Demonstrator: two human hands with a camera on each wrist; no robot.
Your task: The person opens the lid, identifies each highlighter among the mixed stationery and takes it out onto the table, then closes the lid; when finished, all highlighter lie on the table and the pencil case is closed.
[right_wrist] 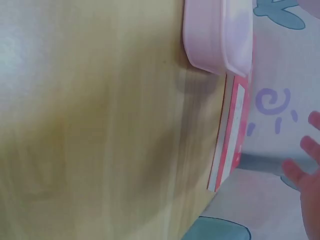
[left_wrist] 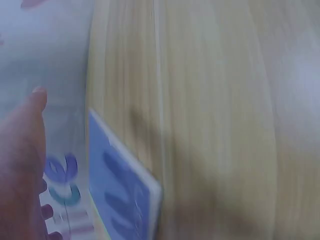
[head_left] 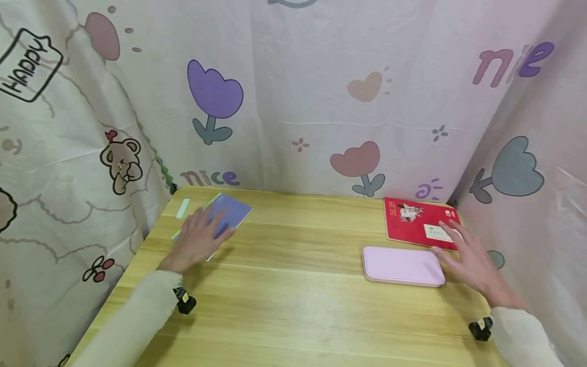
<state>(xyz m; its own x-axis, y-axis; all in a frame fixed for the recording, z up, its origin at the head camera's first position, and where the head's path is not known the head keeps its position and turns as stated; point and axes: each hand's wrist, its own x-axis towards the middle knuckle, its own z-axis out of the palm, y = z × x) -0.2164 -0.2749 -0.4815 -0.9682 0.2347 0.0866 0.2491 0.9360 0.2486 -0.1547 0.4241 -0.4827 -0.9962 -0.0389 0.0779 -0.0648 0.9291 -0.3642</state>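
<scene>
Wood-grained tabletop [head_left: 293, 316] bears a blue booklet [head_left: 236, 208] and round-cornered pink case [head_left: 402, 266], right grip [head_left: 470, 262] (like left grip [head_left: 196, 239]) spread loosely.

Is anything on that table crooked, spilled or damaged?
I see no spill or damage. The blue booklet below the left hand lies askew on the table, slanting to its back edge, while the pink case runs nearly parallel.
</scene>
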